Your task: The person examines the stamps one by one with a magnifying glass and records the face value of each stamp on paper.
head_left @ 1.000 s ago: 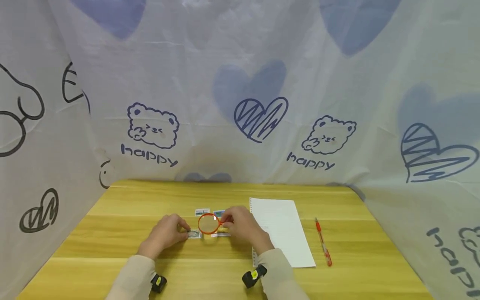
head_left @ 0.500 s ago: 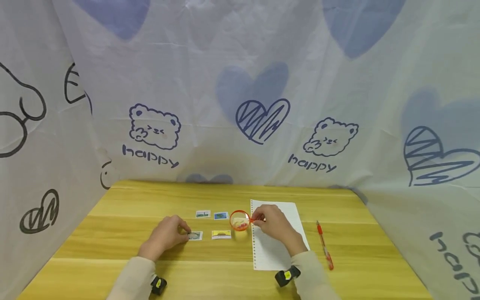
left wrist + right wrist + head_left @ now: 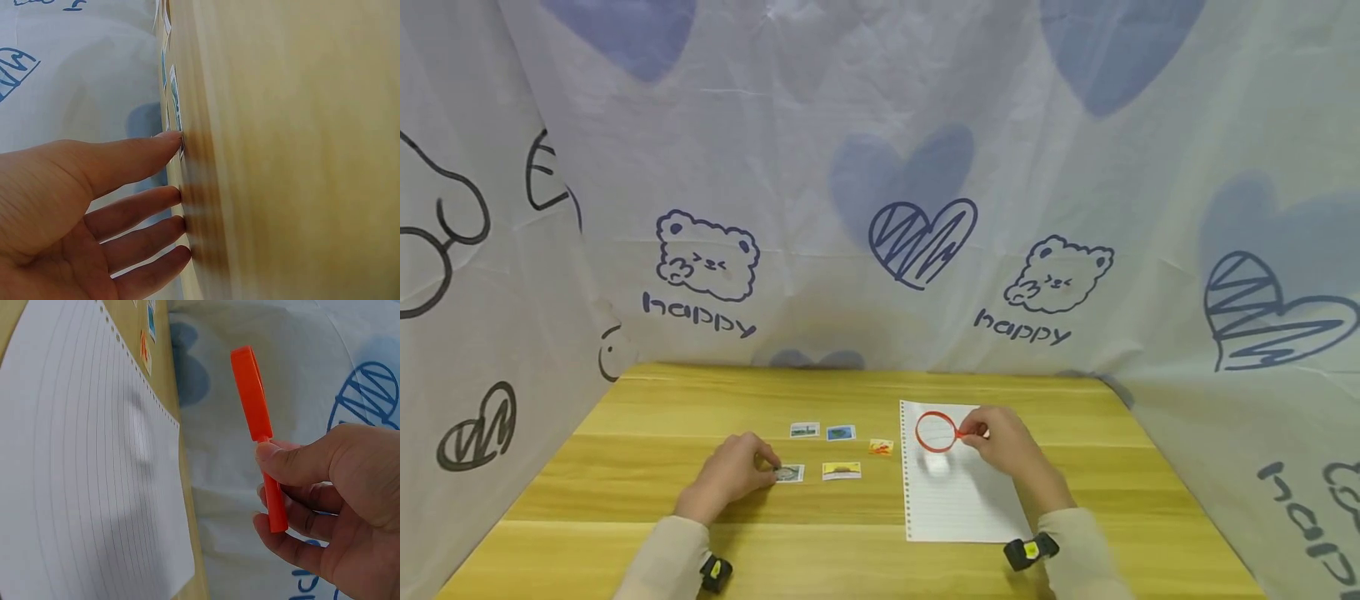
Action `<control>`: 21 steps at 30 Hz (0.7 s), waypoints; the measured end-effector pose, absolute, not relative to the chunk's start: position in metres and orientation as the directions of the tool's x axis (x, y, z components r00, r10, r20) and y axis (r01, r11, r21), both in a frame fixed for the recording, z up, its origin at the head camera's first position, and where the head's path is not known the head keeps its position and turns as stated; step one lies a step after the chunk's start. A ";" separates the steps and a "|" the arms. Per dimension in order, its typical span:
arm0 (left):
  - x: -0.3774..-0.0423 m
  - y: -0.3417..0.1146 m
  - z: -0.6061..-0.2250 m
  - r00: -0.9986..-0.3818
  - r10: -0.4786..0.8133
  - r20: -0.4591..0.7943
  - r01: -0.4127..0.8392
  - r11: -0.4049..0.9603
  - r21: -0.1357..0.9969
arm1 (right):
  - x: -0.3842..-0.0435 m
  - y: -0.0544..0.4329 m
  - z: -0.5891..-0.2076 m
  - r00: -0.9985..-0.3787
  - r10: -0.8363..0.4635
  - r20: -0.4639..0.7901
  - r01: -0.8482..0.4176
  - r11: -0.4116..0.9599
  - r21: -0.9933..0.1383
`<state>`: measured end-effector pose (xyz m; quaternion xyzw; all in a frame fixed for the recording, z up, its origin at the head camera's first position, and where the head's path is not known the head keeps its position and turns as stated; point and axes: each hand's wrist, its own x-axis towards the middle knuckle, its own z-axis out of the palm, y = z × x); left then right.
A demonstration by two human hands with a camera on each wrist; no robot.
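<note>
In the head view my right hand (image 3: pixel 1006 442) holds a red magnifying glass (image 3: pixel 917 432) above the lined sheet of paper (image 3: pixel 955 508). The right wrist view shows its short handle (image 3: pixel 275 506) pinched between thumb and fingers, with the lens ring tilted up, apart from the paper. My left hand (image 3: pixel 730 477) rests on the table at the left. Its thumb touches the edge of a grey-green stamp (image 3: pixel 791 473), while the other fingers (image 3: pixel 140 206) lie loosely extended against the tabletop.
Beside the grey-green stamp lies a yellow stamp (image 3: pixel 841 472). Behind them are a pale green stamp (image 3: pixel 804 430) and a blue one (image 3: pixel 841 432). A red-and-yellow stamp (image 3: pixel 881 447) lies near the paper's punched edge. A printed cloth (image 3: pixel 820 317) hangs behind the wooden table (image 3: pixel 820 558).
My right hand has carried the magnifying glass rightward from the stamps to over the paper, uncovering several stamps. My right arm now covers the red pen. The left hand stays in place.
</note>
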<state>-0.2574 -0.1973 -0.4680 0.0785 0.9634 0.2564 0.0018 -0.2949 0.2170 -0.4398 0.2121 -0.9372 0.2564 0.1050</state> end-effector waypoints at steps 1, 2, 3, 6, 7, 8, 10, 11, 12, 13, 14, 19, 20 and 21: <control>-0.257 -0.197 -0.468 -0.988 0.151 0.036 0.149 0.856 0.495 | -0.294 0.221 -0.440 -0.886 -0.345 0.311 -0.455 0.776 -0.436; -0.257 -0.197 -0.469 -0.988 0.150 0.035 0.148 0.857 0.494 | -0.293 0.225 -0.440 -0.890 -0.334 0.309 -0.445 0.781 -0.438; -0.257 -0.197 -0.469 -0.988 0.149 0.034 0.147 0.857 0.493 | -0.292 0.230 -0.441 -0.890 -0.332 0.313 -0.446 0.780 -0.439; -0.258 -0.197 -0.469 -0.988 0.148 0.034 0.145 0.859 0.490 | -0.289 0.242 -0.443 -0.893 -0.315 0.320 -0.435 0.787 -0.439; -0.258 -0.197 -0.469 -0.988 0.147 0.034 0.145 0.860 0.489 | -0.289 0.247 -0.444 -0.894 -0.308 0.324 -0.431 0.789 -0.438; -0.258 -0.196 -0.469 -0.988 0.148 0.034 0.146 0.860 0.488 | -0.289 0.251 -0.445 -0.897 -0.301 0.324 -0.424 0.793 -0.437; -0.257 -0.196 -0.469 -0.988 0.151 0.035 0.149 0.860 0.489 | -0.288 0.261 -0.447 -0.899 -0.288 0.330 -0.416 0.798 -0.435; -0.257 -0.196 -0.469 -0.988 0.152 0.035 0.150 0.859 0.489 | -0.287 0.265 -0.448 -0.900 -0.282 0.331 -0.412 0.799 -0.438; -0.257 -0.196 -0.469 -0.988 0.153 0.035 0.150 0.860 0.488 | -0.286 0.270 -0.448 -0.902 -0.279 0.330 -0.409 0.798 -0.442; -0.256 -0.196 -0.469 -0.988 0.152 0.035 0.150 0.860 0.488 | -0.285 0.274 -0.448 -0.904 -0.275 0.328 -0.405 0.798 -0.446; -0.256 -0.196 -0.469 -0.988 0.152 0.035 0.149 0.860 0.487 | -0.284 0.279 -0.448 -0.907 -0.269 0.324 -0.398 0.801 -0.448; -0.256 -0.196 -0.468 -0.989 0.144 0.034 0.142 0.864 0.483 | -0.281 0.302 -0.448 -0.913 -0.251 0.321 -0.377 0.818 -0.435; -0.256 -0.196 -0.468 -0.989 0.143 0.033 0.141 0.865 0.482 | -0.281 0.306 -0.448 -0.914 -0.246 0.323 -0.373 0.822 -0.430; -0.256 -0.196 -0.468 -0.989 0.143 0.033 0.141 0.865 0.482 | -0.280 0.310 -0.448 -0.913 -0.244 0.326 -0.373 0.824 -0.427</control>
